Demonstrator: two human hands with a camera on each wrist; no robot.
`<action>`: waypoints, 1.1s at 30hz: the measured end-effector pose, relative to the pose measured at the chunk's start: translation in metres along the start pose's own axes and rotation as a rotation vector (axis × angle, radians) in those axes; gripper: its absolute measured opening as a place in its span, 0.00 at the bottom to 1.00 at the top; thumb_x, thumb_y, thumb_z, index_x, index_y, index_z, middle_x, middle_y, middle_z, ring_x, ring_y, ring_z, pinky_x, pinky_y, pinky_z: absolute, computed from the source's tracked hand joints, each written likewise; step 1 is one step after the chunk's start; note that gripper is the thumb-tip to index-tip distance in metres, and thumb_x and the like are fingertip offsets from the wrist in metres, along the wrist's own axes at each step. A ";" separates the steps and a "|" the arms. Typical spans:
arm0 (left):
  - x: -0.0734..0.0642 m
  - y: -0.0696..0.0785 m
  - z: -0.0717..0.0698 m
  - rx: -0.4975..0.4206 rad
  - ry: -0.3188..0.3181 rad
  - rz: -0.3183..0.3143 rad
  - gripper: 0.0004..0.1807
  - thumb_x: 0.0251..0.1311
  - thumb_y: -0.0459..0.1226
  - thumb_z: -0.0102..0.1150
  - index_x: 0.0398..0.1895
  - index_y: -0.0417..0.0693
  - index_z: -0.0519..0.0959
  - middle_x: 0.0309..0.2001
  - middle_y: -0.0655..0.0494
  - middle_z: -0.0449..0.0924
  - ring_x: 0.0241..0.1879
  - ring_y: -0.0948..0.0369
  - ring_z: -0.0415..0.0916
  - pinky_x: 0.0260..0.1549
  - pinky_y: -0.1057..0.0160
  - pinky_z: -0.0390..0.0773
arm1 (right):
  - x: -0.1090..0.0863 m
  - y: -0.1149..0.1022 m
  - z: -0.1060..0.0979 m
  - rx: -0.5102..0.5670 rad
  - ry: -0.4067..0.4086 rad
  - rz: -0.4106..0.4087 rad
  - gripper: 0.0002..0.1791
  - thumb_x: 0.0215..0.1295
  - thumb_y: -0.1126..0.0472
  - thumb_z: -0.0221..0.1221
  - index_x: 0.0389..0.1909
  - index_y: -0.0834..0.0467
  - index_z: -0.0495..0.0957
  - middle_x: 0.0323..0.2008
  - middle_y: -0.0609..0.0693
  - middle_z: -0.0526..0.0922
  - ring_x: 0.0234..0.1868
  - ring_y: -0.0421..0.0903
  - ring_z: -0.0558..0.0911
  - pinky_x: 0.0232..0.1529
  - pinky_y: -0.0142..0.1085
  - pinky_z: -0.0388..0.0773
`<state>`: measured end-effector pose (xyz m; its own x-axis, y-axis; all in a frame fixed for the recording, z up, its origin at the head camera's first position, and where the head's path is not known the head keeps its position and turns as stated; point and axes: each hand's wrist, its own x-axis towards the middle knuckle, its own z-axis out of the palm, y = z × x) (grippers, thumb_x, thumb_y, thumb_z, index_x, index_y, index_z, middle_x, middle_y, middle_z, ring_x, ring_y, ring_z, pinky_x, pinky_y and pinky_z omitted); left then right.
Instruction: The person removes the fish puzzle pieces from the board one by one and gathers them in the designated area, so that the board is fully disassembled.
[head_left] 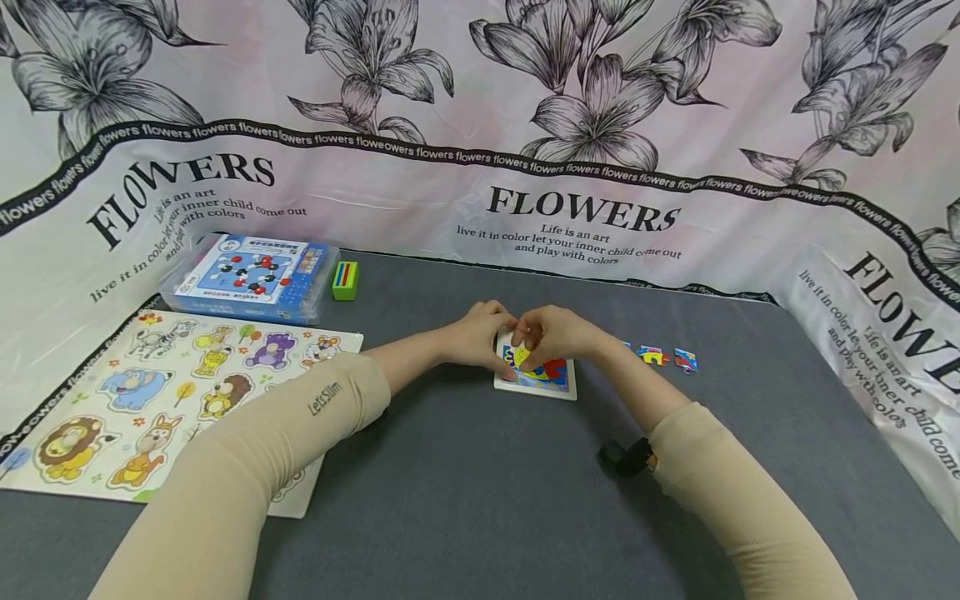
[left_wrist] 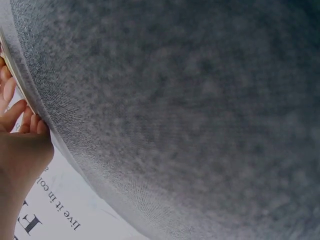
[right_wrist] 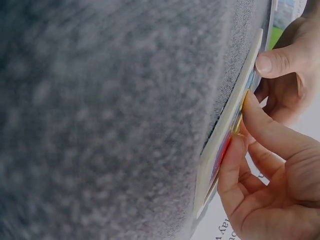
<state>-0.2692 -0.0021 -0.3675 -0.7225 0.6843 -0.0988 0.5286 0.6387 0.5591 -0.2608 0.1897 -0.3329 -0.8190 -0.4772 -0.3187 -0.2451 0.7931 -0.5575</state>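
Note:
A small jigsaw puzzle board with a pale rim lies on the grey table, its blue, red and yellow picture partly covered by the hands. My left hand grips the board's left side, its thumb on the rim in the right wrist view. Over the picture, my right hand has thumb and index finger pinching a yellow puzzle piece at the board's surface; the fingers hide most of that piece. Loose puzzle pieces lie right of the board, one partly behind the right forearm.
At the left is a large animal puzzle board, partly under the left sleeve. Behind it stand a clear plastic box with a molecule picture and a small green box. A black object shows beside the right sleeve. Flower-printed cloth hangs around the table.

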 end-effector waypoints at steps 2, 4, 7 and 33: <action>-0.001 0.001 0.000 0.000 -0.002 -0.002 0.47 0.50 0.52 0.73 0.71 0.44 0.65 0.68 0.47 0.61 0.67 0.50 0.56 0.67 0.51 0.65 | 0.000 0.000 0.001 -0.013 0.014 0.007 0.19 0.51 0.61 0.74 0.43 0.58 0.79 0.35 0.51 0.79 0.36 0.45 0.75 0.38 0.32 0.75; -0.001 0.001 -0.001 -0.001 -0.002 -0.006 0.47 0.50 0.52 0.73 0.72 0.44 0.65 0.68 0.47 0.61 0.67 0.51 0.56 0.67 0.51 0.65 | 0.000 0.000 0.001 -0.018 0.024 0.013 0.18 0.51 0.61 0.74 0.42 0.58 0.80 0.35 0.51 0.79 0.36 0.45 0.75 0.38 0.32 0.75; -0.002 0.003 -0.002 -0.001 -0.003 -0.008 0.47 0.50 0.52 0.73 0.72 0.44 0.65 0.68 0.47 0.61 0.67 0.51 0.56 0.68 0.51 0.64 | -0.001 0.001 0.001 -0.011 0.032 0.014 0.18 0.51 0.62 0.74 0.41 0.58 0.80 0.35 0.51 0.79 0.36 0.45 0.75 0.38 0.32 0.75; -0.005 0.004 -0.003 -0.006 0.001 0.016 0.47 0.50 0.52 0.73 0.71 0.43 0.65 0.68 0.46 0.61 0.67 0.50 0.56 0.69 0.50 0.63 | -0.006 -0.005 0.004 0.021 0.059 0.025 0.17 0.52 0.65 0.72 0.40 0.57 0.77 0.37 0.55 0.84 0.36 0.47 0.79 0.36 0.33 0.77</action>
<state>-0.2645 -0.0043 -0.3623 -0.7144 0.6941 -0.0887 0.5372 0.6254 0.5659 -0.2524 0.1871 -0.3306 -0.8543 -0.4333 -0.2870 -0.2138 0.7963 -0.5658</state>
